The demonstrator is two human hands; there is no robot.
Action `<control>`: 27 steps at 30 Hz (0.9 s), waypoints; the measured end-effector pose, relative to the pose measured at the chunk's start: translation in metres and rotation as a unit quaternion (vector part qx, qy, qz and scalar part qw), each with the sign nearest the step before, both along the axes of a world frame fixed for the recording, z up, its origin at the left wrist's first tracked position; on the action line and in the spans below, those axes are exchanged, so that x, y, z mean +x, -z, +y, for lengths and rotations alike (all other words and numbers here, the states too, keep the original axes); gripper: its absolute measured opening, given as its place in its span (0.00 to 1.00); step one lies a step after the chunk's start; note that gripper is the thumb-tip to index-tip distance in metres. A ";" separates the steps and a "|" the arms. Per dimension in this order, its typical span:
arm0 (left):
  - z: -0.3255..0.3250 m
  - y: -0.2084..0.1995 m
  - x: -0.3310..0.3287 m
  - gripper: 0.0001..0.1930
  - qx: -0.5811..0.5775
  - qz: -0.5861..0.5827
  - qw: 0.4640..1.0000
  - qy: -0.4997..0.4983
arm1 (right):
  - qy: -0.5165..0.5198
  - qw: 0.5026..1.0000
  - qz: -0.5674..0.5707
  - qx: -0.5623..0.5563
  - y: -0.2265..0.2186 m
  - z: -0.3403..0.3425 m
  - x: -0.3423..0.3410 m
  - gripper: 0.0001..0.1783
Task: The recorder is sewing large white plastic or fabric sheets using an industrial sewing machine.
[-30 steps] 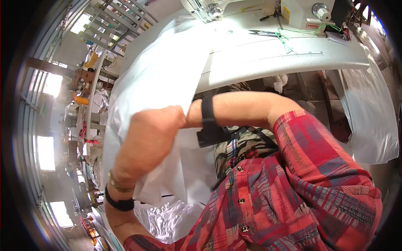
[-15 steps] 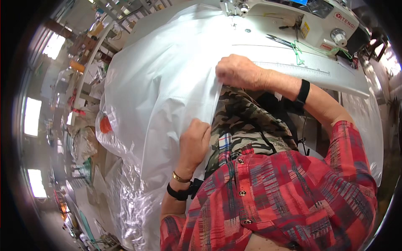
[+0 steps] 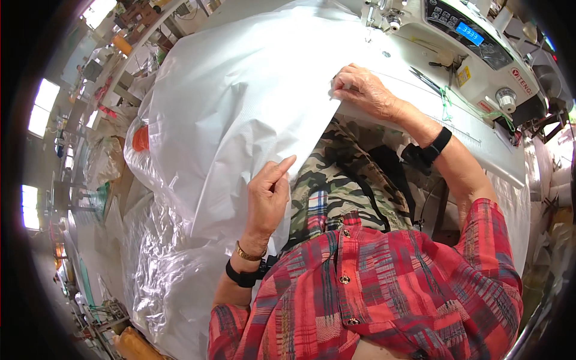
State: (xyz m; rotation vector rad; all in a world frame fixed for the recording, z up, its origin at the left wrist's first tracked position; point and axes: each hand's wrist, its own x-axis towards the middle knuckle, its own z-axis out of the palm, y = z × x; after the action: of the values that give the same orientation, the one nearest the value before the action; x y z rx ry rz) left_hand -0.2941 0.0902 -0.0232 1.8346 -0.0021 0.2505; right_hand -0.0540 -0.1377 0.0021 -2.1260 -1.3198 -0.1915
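A large, wrinkled white sheet of thin material spreads from the sewing machine down over my lap. Near its right edge, just in front of the needle area, my right hand is closed, pinching that edge between thumb and fingers. My left hand rests lower along the same edge. Its index finger is stretched out over the sheet and the thumb stands apart from it; the other fingers are curled and partly hidden.
Dark snips with green thread lie on the white machine table, beside a printed ruler scale. Crumpled clear plastic film hangs at the left, with an orange object under it. Shelving stands farther left.
My view has shifted, showing more of the machine. The left hand has loosened from the sheet's edge and stretched its index finger. The right hand still pinches the edge, which now slants more.
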 end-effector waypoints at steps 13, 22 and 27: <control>-0.010 -0.023 0.017 0.05 0.256 -0.111 0.958 -0.063 | -0.052 0.991 -0.098 -0.078 -0.010 -0.005 -0.002 0.04; -0.007 -0.025 0.009 0.12 0.256 -0.102 0.960 -0.042 | -0.041 0.975 -0.157 -0.154 -0.017 -0.014 0.033 0.14; -0.005 -0.018 0.015 0.12 0.185 -0.052 0.981 0.033 | 0.017 0.969 -0.170 -0.180 -0.016 -0.022 0.051 0.19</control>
State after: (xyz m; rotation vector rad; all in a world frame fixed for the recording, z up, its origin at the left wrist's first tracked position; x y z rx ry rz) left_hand -0.2792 0.0850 -0.0056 2.1840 -0.1941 0.3157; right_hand -0.0028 -0.1594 0.0186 -2.5031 -1.6139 -0.3685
